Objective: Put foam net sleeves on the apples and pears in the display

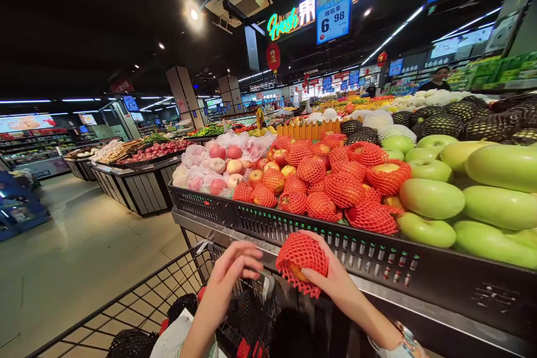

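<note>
My right hand [327, 274] is closed round an apple in a red foam net [302, 260], held just in front of the black display crate [268, 212]. A patch of yellow-red skin shows at the net's lower opening, beside my thumb. To its left, my left hand [235, 265] hovers with fingers apart and nothing in it, above the shopping cart [138, 296]. Behind the crate's rim lies a heap of apples in red foam nets [344, 184]. Pale pink apples in clear wrap [218, 168] fill the crate's left end, and green apples [432, 198] its right.
Dark netted things, partly hidden, lie in the cart below my hands. A vegetable stand [134, 179] is across the aisle floor [84, 235] at left. Black-netted fruit [440, 123] sits farther back. Two people stand in the distance, one in yellow [259, 116].
</note>
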Available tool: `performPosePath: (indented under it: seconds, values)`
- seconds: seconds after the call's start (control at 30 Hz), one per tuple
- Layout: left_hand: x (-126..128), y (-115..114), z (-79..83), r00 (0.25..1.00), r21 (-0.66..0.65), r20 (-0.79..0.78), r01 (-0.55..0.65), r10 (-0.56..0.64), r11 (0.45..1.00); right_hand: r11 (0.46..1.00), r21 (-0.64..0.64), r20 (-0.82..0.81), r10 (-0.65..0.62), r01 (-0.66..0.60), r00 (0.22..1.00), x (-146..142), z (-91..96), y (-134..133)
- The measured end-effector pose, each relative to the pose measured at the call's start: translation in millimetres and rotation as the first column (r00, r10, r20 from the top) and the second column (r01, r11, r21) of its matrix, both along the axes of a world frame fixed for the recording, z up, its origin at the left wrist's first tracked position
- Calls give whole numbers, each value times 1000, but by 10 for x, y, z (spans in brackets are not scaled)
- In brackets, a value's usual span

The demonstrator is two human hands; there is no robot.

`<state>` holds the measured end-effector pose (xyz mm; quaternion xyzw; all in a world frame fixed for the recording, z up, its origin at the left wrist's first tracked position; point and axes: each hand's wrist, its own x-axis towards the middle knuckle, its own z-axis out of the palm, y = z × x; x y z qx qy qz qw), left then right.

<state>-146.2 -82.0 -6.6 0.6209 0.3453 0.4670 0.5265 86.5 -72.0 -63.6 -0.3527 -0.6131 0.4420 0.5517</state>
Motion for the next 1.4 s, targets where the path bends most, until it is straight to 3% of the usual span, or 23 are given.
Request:
performPosePath:
  seconds: [0.07,0.1,0.17,0.2,0.27,0.53,0.67,0.77,0.87,0.93,1.07,1.13,1.27,1.33,1.4]
  values:
    - [94,83,-134,979,-141,187,105,-78,984,998,-4,7,64,-64,998,-1,58,-62]
    - [170,110,-213,950,-217,250,242,-185,946,996,-8,22,92,-92,996,-11,85,-96]
    - [342,126,-367,846,-330,354,511,-398,793,995,17,110,100,-102,989,-30,123,-155]
    - [424,118,-432,803,-354,399,579,-442,734,994,50,176,85,-96,981,-32,133,-178]
    - [555,83,-528,774,-368,461,613,-435,699,988,123,290,58,-97,955,-11,140,-205]
    - [675,-6,-624,782,-342,572,500,-245,796,946,161,499,167,-280,850,231,305,-200]
    - [649,-29,-599,782,-335,579,485,-230,808,966,175,400,109,-193,910,324,386,-135]
    - [655,-52,-590,796,-334,556,478,-239,812,969,226,299,28,-99,954,326,347,-94]
    - [684,-61,-607,819,-332,544,412,-185,849,972,213,292,31,-97,956,297,295,-85]
    - [692,-57,-620,810,-320,544,442,-219,838,974,191,302,58,-120,952,300,293,-86]
    - [660,-45,-644,735,-280,576,588,-357,759,971,172,273,117,-168,955,361,332,-69]
    - [640,-39,-674,730,-262,588,579,-348,772,976,164,246,97,-140,964,371,315,-45]
    - [648,-21,-759,799,-260,555,432,-232,864,982,184,160,-72,41,984,249,144,-3]
    - [678,-22,-783,860,-173,485,272,-158,947,966,167,51,-208,197,977,115,17,-24]
    - [716,-40,-789,919,-28,388,81,-64,996,965,54,-86,-251,256,964,-42,-101,-90]
